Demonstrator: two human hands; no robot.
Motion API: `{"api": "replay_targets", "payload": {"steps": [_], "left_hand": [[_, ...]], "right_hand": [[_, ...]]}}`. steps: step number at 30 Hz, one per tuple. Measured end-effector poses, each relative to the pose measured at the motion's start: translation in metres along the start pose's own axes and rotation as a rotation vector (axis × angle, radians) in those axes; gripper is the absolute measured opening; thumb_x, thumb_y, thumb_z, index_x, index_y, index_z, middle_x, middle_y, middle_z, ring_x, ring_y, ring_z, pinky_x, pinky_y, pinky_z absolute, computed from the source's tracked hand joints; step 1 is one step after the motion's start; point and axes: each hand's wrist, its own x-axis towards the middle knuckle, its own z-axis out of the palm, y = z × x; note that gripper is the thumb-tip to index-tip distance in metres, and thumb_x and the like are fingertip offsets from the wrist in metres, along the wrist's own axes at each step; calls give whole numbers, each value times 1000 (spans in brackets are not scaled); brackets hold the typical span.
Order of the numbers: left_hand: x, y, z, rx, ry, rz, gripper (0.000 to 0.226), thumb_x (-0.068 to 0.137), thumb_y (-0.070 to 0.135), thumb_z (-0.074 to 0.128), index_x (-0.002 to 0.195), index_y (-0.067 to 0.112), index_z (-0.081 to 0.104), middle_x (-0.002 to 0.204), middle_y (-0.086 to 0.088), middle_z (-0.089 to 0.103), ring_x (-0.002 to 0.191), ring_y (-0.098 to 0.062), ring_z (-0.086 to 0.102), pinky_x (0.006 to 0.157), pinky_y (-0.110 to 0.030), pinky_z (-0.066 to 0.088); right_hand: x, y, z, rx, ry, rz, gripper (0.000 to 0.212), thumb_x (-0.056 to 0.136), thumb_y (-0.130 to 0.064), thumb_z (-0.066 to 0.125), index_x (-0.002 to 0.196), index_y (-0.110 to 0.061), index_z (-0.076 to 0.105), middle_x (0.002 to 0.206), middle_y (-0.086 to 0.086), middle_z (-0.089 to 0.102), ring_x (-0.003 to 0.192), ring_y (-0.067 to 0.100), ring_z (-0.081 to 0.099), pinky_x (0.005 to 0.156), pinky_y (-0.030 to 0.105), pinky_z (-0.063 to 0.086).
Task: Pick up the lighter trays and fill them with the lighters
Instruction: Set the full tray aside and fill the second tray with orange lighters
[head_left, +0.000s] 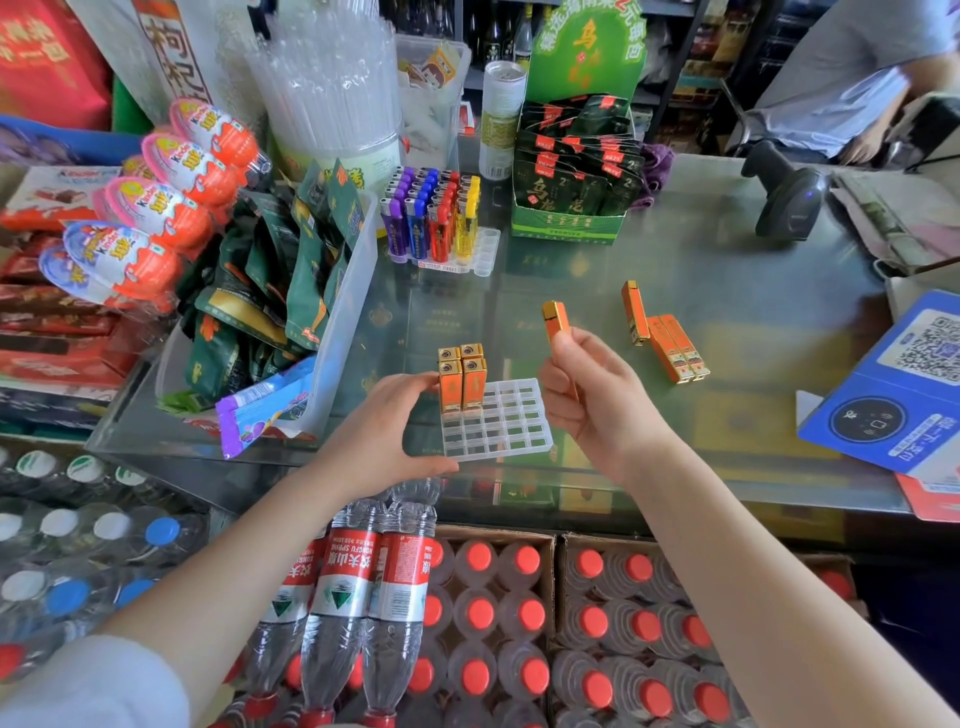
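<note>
Clear plastic lighter tray (506, 431), a grid of small cells, lies on the glass counter (727, 291) close to its near edge. Four orange-and-gold lighters (462, 376) stand upright in the cells at its far-left corner; the other cells are unfilled. Left hand (387, 431) cups the tray's left side, thumb at the near-left edge and fingertips touching the standing lighters. Right hand (597, 395) hovers just right of the tray, fingers closed round one orange lighter (556, 319) held upright. Three loose orange lighters (670, 340) lie further right on the glass, well apart from the tray, with bare counter between and beyond them. A second tray of coloured lighters (434, 221) stands at the back left. A clear bin of snack packets (343, 312) borders the tray's left; a blue QR placard (893, 384) sits at the counter's right edge.
</note>
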Motion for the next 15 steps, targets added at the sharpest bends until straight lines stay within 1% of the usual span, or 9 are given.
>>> {"api": "replay_targets", "payload": {"steps": [2,3,6,8,10,11,13,14,15], "left_hand": [[0,0,0,7,-6,-2,80,67,36,76,133,23,33,134,6,39,113,8,21,97,-18,21],[0,0,0,9,-10,-7,81,67,37,76,133,24,32,134,6,39,113,7,21,97,-19,21],[0,0,0,4,-17,-14,81,67,37,76,134,25,31,135,6,38,115,6,22,98,-21,22],[1,0,0,1,-15,-10,81,67,38,76,133,26,32,135,5,39,118,3,25,99,-22,23],[1,-1,1,-1,-9,-6,80,66,38,76,133,26,33,134,5,40,119,1,27,98,-23,24],[1,-1,1,-3,-5,-5,80,66,38,76,132,26,33,133,6,40,117,2,26,98,-23,24],[1,-2,2,-3,-1,1,80,66,39,77,132,27,34,133,6,41,115,4,25,98,-22,24],[2,-3,2,-2,0,5,80,65,39,77,132,27,34,133,6,41,115,4,25,98,-22,24],[2,-4,2,-3,2,9,80,65,39,77,131,27,35,133,6,42,116,3,26,99,-23,25]], "right_hand": [[-1,1,5,-165,42,-114,13,93,-20,47,83,-17,41,52,-7,37,43,9,25,39,17,23],[-2,1,8,-226,61,-157,15,94,-20,45,80,-16,41,53,-7,41,43,10,30,39,18,28],[-4,4,16,-418,90,-280,20,96,-24,40,82,-15,51,72,0,55,59,11,48,55,16,43],[-4,8,17,-574,109,-324,19,94,-26,43,90,-18,60,81,-1,55,65,2,46,62,14,41],[-3,12,17,-704,116,-347,20,93,-25,48,94,-11,61,85,1,55,68,5,47,67,19,39],[-2,14,16,-729,101,-352,19,92,-24,50,94,-8,60,83,0,55,69,9,47,68,21,38],[-2,20,15,-697,44,-377,6,92,-21,50,95,-17,53,72,-14,50,65,4,43,68,16,38],[-2,24,15,-675,31,-396,10,93,-19,48,102,-22,46,71,-13,50,65,2,45,68,14,40],[-1,27,14,-649,25,-417,16,94,-19,46,106,-25,39,74,-6,55,66,4,48,68,16,42]]}}
